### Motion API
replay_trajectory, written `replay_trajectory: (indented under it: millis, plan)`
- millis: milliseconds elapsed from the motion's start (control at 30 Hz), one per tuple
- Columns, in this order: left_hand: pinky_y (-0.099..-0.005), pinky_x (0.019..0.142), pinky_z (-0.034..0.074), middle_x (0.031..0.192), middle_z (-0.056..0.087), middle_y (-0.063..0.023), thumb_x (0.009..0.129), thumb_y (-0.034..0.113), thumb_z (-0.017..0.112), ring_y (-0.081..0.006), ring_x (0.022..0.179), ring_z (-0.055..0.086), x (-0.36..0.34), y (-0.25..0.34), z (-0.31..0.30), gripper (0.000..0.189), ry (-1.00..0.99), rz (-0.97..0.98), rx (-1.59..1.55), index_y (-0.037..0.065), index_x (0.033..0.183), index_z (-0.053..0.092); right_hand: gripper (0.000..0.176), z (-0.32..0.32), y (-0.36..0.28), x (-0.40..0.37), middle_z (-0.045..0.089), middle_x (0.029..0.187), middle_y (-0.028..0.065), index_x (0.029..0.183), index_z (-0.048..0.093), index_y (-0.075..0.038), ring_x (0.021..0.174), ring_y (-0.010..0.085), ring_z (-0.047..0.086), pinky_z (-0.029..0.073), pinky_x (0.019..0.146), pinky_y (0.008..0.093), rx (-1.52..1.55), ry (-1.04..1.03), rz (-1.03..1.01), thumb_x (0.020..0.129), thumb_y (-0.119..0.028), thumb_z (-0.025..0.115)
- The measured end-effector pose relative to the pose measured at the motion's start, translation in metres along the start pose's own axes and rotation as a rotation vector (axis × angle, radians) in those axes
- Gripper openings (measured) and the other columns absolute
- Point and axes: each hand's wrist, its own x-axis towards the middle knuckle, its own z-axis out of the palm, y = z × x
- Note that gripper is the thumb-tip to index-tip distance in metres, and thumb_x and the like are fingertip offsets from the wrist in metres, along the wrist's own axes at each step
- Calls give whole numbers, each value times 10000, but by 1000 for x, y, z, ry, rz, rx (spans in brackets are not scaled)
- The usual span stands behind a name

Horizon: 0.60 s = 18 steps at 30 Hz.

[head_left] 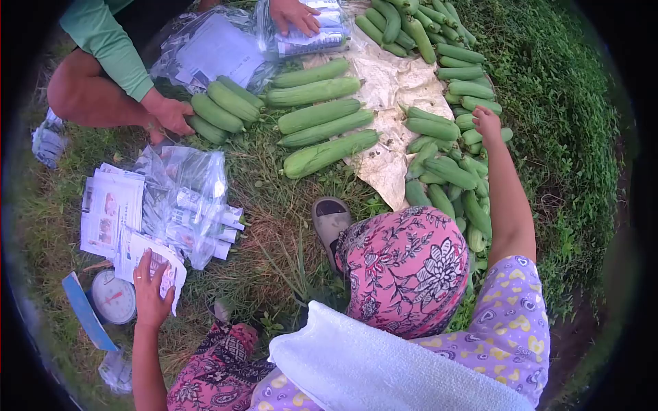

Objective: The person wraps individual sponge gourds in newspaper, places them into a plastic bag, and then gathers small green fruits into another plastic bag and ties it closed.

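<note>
At the lower left, my left hand [152,288] lies on a printed paper sheet [177,268], fingers spread over it. That sheet overlaps a stack of printed papers [103,216]. Stretched out to the right, my right hand [486,125] is over a pile of green loofah gourds [449,171], its fingers loosely curled and apart. No gourd shows inside it. Several more loofahs [329,154] lie in a row on the grass between me and a co-worker.
A co-worker's hand [170,113] holds loofahs [218,113]; the other hand [293,15] rests on paper-wrapped gourds [312,44] in plastic. Beside my left hand are a bag of paper-wrapped gourds [188,198] and a round dial scale [113,296]. Pale sheeting [377,161] lies under gourds.
</note>
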Motion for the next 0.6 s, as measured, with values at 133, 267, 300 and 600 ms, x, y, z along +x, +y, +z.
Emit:
replay_trajectory:
  millis: [133, 267, 300, 600]
  plan:
    - [-511, 1057, 280, 1465, 293, -187, 626, 42, 715, -395, 1310, 327, 21, 13, -21, 566, -42, 10, 65, 57, 1163, 538, 322, 34, 85, 21, 668, 992, 38, 1132, 628, -74, 860, 142, 607, 470, 731, 293, -267, 65, -126, 864, -248, 581]
    - [-510, 1051, 295, 1461, 298, -178, 631, 33, 710, -400, 1297, 342, 34, 27, -29, 534, -110, 26, 110, 53, 1139, 547, 339, 42, 102, 34, 671, 1055, 110, 1111, 644, -85, 989, 248, 620, 474, 856, 358, -390, 246, -110, 840, -279, 578]
    - [-508, 1049, 300, 1459, 301, -175, 631, 34, 711, -400, 1295, 344, 37, 31, -31, 532, -127, 27, 119, 52, 1137, 548, 343, 40, 105, 42, 670, 1070, 126, 1106, 649, -103, 1028, 284, 619, 473, 881, 382, -396, 285, -75, 830, -293, 577]
    - [-477, 1014, 350, 1444, 323, -165, 640, 18, 702, -398, 1224, 398, 52, 35, -31, 532, -173, -14, 75, 50, 1146, 544, 681, 35, 128, 102, 658, 1029, 199, 1041, 664, 20, 946, 309, 638, 489, 815, 393, -577, -158, 139, 768, -600, 597]
